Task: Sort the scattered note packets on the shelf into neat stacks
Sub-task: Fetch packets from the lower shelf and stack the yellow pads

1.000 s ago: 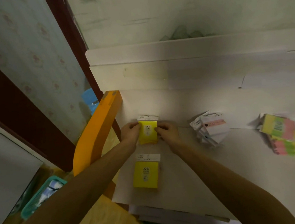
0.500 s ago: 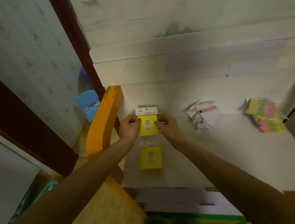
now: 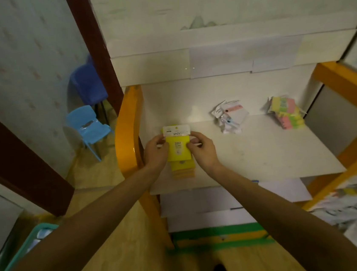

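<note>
Left hand [image 3: 156,151] and right hand [image 3: 201,148] pinch yellow packet [image 3: 178,148] (arms outstretched).

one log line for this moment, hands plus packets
left hand: grips yellow packet | right hand: grips it too | below: yellow stack | shelf: white pile, multicolour pile

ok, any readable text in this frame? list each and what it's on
"STICK" on the white header card of the yellow packet held in both hands.
"2207" on that packet's yellow face.
Smaller print under "2207": too small to read.
White packets and pink-green packets: print blurred, unreadable.
</note>
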